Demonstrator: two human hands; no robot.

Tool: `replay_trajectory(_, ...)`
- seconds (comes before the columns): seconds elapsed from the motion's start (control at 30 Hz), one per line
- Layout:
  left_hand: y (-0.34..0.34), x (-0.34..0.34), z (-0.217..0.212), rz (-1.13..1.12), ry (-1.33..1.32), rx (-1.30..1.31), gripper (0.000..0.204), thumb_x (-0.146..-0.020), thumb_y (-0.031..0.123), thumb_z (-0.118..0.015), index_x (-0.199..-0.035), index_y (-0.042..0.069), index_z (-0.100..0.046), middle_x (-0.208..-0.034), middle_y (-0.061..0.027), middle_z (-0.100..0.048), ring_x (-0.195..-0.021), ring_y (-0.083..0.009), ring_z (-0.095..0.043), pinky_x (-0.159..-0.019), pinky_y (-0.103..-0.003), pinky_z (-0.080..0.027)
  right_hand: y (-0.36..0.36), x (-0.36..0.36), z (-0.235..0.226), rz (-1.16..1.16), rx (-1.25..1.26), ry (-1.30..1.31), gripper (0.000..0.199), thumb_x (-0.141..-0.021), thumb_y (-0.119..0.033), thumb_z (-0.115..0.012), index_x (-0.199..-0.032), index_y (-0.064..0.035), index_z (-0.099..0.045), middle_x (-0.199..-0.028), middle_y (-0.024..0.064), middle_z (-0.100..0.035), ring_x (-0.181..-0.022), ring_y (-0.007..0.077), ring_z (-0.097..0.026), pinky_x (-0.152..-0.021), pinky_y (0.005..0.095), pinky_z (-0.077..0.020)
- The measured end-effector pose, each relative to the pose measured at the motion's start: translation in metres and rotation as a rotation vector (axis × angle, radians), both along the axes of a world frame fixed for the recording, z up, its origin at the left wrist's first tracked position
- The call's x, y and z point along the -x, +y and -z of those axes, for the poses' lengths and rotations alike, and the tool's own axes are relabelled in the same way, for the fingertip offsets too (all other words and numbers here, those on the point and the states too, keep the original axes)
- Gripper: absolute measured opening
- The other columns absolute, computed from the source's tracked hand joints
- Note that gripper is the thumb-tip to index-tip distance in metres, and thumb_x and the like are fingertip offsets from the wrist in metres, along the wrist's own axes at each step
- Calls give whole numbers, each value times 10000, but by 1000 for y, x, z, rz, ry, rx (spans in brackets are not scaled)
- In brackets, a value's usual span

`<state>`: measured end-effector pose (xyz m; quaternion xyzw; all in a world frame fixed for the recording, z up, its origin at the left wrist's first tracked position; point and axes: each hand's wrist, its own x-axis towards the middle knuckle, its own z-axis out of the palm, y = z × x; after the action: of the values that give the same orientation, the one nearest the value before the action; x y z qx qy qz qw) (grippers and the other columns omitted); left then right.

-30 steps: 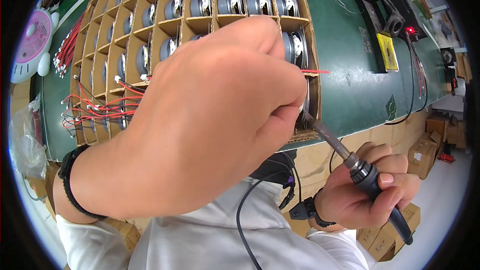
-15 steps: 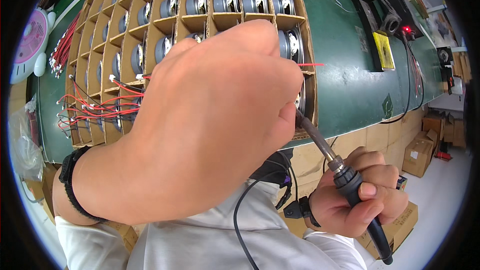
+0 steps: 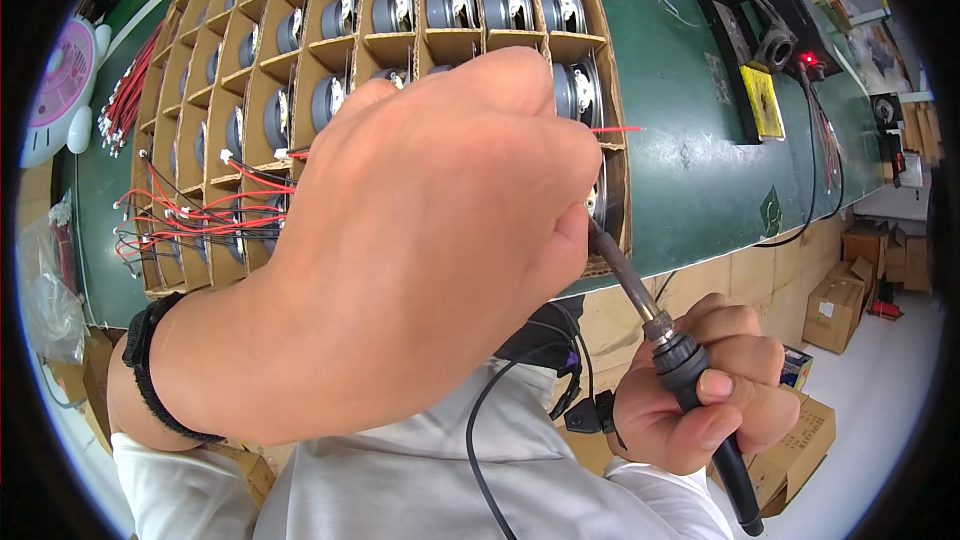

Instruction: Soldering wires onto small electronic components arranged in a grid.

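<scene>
My left hand [image 3: 440, 210] is closed, knuckles up, over the near right corner of a divided cardboard box [image 3: 620, 165]. The stripped end of a red wire [image 3: 618, 129] sticks out to the right of its fingers. Red and black wires with white plugs [image 3: 215, 210] trail out on its left side. My right hand [image 3: 735, 385] grips the black handle of a soldering iron [image 3: 684, 362]. The iron's tip reaches a speaker [image 3: 597, 195] in the corner cell, beside my left fingers. My left hand hides the exact contact and most of that speaker.
Several more speakers [image 3: 450, 6] stand on edge in the box's cells. On the green table [image 3: 680, 200] are a soldering station [image 3: 790, 25] with a red light, and a holder with a yellow sponge [image 3: 763, 103]. A bundle of red wires [image 3: 128, 90] and a fan [image 3: 65, 90] are at left.
My right hand and the soldering iron have shifted slightly left, the tip staying by the corner speaker. My left hand keeps its place and grip, nearly still.
</scene>
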<state>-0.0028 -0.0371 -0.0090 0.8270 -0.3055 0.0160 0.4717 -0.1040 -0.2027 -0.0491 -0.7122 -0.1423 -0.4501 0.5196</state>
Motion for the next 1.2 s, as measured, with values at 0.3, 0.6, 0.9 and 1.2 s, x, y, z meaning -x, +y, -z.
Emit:
replay_trajectory(0.3,8,0,-8,14,-81,-205,110,-685,-19,-705,-738,29,-621,-743,-80,-513,-668,-222,-539,-559,-316,-406,5,-2,-7,72,-99,-57,260,-1000,-297,-523,-881,-73,-466,-708,30,-400,-538,151,-333,-484,300,-268)
replay_trajectory(0.6,9,1,-10,24,-52,-216,104,-690,-12,-703,-746,38,-631,-761,-78,-504,-671,-220,-529,-559,-322,-401,0,-6,-8,104,-147,-85,321,-1027,-353,-476,-898,-63,-428,-689,39,-375,-504,148,-334,-461,296,-322)
replay_trajectory(0.9,1,-7,-17,81,-171,-78,121,-730,5,-706,-815,38,-626,-800,-73,-517,-668,-221,-509,-577,-317,-402,-19,-8,-16,30,-348,80,291,-1034,-338,-459,-950,-61,-436,-746,69,-418,-527,160,-390,-507,288,-345)
replay_trajectory(1.2,7,-5,-28,63,69,-206,93,-783,-2,-683,-848,36,-628,-750,-79,-577,-705,-230,-561,-647,-336,-421,-19,-15,-18,7,-318,59,284,-1026,-320,-474,-938,-53,-434,-715,74,-425,-499,153,-392,-485,275,-340)
